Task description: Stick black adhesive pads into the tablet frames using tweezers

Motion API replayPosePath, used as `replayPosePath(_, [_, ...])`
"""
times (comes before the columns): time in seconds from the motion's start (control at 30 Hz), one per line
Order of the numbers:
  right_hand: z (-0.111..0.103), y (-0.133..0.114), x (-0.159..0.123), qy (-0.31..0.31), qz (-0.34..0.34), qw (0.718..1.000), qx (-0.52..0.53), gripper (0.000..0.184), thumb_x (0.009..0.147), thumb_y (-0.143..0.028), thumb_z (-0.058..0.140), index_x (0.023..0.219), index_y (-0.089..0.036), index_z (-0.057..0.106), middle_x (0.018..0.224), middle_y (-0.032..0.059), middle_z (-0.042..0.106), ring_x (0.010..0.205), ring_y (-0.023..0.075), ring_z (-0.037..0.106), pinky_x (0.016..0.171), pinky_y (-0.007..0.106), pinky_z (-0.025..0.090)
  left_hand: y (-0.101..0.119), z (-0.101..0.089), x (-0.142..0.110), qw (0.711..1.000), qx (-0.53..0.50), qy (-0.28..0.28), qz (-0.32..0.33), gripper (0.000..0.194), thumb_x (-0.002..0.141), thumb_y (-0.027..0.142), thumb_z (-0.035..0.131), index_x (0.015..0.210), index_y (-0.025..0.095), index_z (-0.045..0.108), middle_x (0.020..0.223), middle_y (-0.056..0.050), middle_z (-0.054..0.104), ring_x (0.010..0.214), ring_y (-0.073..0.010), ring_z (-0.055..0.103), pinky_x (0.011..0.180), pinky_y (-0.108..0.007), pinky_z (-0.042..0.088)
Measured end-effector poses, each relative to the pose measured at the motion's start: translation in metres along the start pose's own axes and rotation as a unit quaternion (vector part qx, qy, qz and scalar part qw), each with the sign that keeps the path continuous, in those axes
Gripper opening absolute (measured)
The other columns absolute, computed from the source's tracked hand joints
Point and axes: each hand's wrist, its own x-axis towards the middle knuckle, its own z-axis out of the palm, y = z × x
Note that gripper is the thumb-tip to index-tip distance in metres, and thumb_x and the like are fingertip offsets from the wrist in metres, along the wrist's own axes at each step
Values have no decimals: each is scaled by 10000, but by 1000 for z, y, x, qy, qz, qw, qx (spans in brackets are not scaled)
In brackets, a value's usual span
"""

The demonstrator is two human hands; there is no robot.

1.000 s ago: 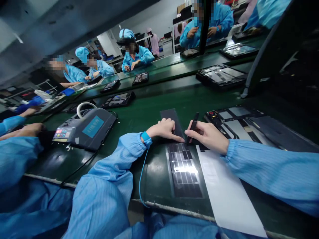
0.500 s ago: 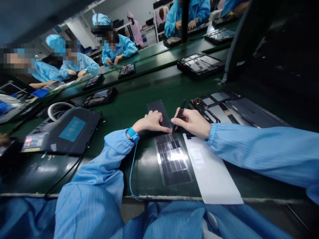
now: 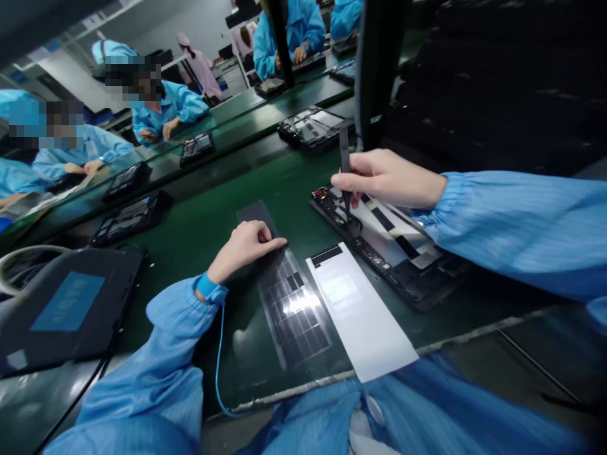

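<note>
My right hand (image 3: 379,180) pinches black tweezers (image 3: 344,148) and points them down over an opened flat electronic device (image 3: 393,268). The tips are at its inner edge near a dark cable; whether they hold a small piece I cannot tell. My left hand (image 3: 244,249) rests on a clear plastic sheet (image 3: 296,303) of black rectangular stickers, thumb stretched out and apart from the bent fingers. A blue band with a cord circles that wrist. Between sheet and device lies a white paper strip (image 3: 360,309) with black pieces at its far end.
A dark grey case with a blue label (image 3: 71,300) stands at the left. More opened devices (image 3: 313,126) line the green bench (image 3: 208,221) toward the back. Co-workers in blue (image 3: 168,107) sit across. A dark upright post (image 3: 374,76) rises behind the device.
My right hand has moved with the tweezers from the sticker sheet to above the opened device. My left hand stays at the sheet. The view has turned to the right.
</note>
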Motion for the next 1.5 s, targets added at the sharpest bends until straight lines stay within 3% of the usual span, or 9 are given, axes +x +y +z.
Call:
replayPosePath(0.1, [-4,17,-9,-32,111,993,14,207,845,-238,533,673,-135,482,495,-38,500,421,57,509,411,153,419,33,13,0,984,-90,136,64,276,810,386,491,633,173,497,626,-4,541,606,-130,486,593,-261,369])
replayPosePath(0.2, [8,28,-10,-69,139,987,38,207,874,-239,484,692,-146,451,460,-54,464,350,45,450,337,146,366,64,34,-5,954,-128,188,197,68,783,224,523,767,175,478,816,-26,572,775,-143,504,713,-272,404])
replayPosePath(0.3, [16,35,-6,-67,119,990,19,198,880,-292,463,735,-158,447,461,-61,466,291,47,408,271,155,297,77,53,-12,939,-133,175,264,139,771,175,526,787,188,389,934,-53,542,863,-153,485,756,-288,407])
replayPosePath(0.43, [15,41,-1,-71,87,994,3,209,884,-340,445,764,-169,443,478,-55,490,285,55,423,258,162,290,77,62,-19,951,-118,119,261,206,766,167,525,746,202,323,989,-65,521,900,-164,466,770,-308,410])
replayPosePath(0.8, [14,42,4,-83,80,993,-4,214,894,-332,421,746,-179,402,490,-45,510,266,64,428,240,174,288,77,60,-19,951,-119,93,270,210,794,138,498,711,200,315,999,-68,532,915,-160,469,765,-309,423])
replayPosePath(1.1, [14,40,4,-81,81,993,16,228,897,-322,428,726,-179,381,470,-54,504,255,48,411,241,159,293,78,57,-19,939,-107,60,321,166,776,57,455,756,194,365,1151,-75,541,1026,-183,452,822,-344,426])
replayPosePath(1.23, [15,40,4,-79,75,994,-8,242,895,-324,424,707,-184,365,466,-51,500,254,56,419,236,166,290,80,56,-19,939,-89,37,330,169,755,35,413,728,197,373,1130,-74,562,1018,-196,466,798,-355,446])
replayPosePath(1.5, [16,41,2,-43,73,996,13,171,899,-328,408,806,-184,400,450,-60,504,232,60,389,224,167,267,81,58,-19,950,-12,64,306,79,797,111,412,799,188,391,1259,-147,471,1127,-245,428,895,-431,405])
